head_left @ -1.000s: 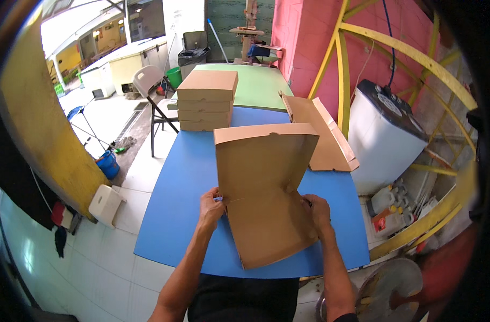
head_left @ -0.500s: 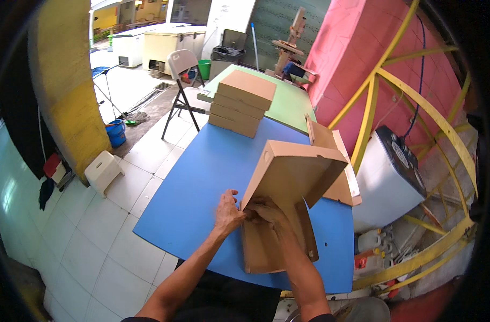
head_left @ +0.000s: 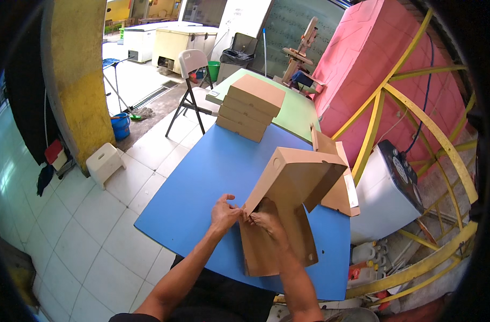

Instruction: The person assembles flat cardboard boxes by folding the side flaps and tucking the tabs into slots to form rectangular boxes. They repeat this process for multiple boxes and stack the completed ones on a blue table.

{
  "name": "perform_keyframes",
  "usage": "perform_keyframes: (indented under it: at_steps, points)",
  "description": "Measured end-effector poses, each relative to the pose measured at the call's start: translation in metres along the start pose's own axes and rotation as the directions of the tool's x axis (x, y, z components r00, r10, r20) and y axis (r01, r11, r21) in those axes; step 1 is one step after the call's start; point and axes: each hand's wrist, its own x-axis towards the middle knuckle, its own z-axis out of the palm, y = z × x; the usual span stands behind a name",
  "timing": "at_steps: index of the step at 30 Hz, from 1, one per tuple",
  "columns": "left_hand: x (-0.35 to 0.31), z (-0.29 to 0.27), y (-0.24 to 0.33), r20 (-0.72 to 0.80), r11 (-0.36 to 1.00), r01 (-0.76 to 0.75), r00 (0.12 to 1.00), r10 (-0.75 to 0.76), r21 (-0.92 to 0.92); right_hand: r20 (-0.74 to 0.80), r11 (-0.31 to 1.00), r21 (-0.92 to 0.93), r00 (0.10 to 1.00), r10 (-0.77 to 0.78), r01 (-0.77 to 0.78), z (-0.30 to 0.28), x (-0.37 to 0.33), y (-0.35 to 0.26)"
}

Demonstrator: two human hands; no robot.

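A brown cardboard box (head_left: pixel 280 252) stands at the near edge of the blue table, its lid (head_left: pixel 304 177) raised and leaning back. My left hand (head_left: pixel 223 216) is outside the box's left wall, thumb and fingers pinching at the corner where lid and base meet, with one finger sticking out. Inside the box, my right hand (head_left: pixel 267 219) grips the same corner, its fingers bent against the cardboard. Part of the right fingers is hidden by the lid's side wall. Both hands almost meet across that wall.
On the blue table (head_left: pixel 202 166) stands a stack of several closed cardboard boxes (head_left: pixel 250 110). Flattened cardboard (head_left: pixel 339 188) lies at the right edge. A green table (head_left: pixel 301 104) adjoins behind. A folding chair (head_left: pixel 191 67), white stool (head_left: pixel 104 166) and washing machine (head_left: pixel 387 198) stand around.
The view has shifted slightly. My hands stay at the box's corner, with small finger movements; the right fingers have come nearer the left wall. The lid remains raised.
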Motion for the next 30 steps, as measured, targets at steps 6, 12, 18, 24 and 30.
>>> perform_keyframes:
  at_steps: [6, 12, 18, 24, 30]
  points:
    - [0.003, -0.006, 0.003, 0.125, 0.963, 0.073, 0.991, -0.042, -0.260, -0.107, 0.992, -0.014, 0.986, 0.124, -0.126, -0.025, 0.024, 0.046]
    - [0.005, -0.005, -0.002, 0.125, 0.950, 0.106, 0.990, -0.072, -0.295, -0.314, 0.928, -0.358, 0.949, -0.012, -0.107, 0.030, 0.004, -0.021]
    - [0.004, -0.007, -0.001, 0.127, 0.953, 0.128, 0.987, -0.096, -0.276, -0.365, 0.931, -0.325, 0.930, 0.042, -0.169, 0.052, -0.009, -0.053]
    - [0.009, -0.013, 0.004, 0.217, 0.962, 0.157, 0.970, -0.107, -0.225, -0.351, 0.981, -0.191, 0.936, -0.042, -0.028, 0.052, -0.009, -0.040]
    - [0.015, -0.017, 0.003, 0.307, 0.980, 0.112, 0.950, -0.057, -0.167, -0.347, 0.967, -0.248, 0.926, -0.147, 0.060, 0.046, -0.007, -0.030]
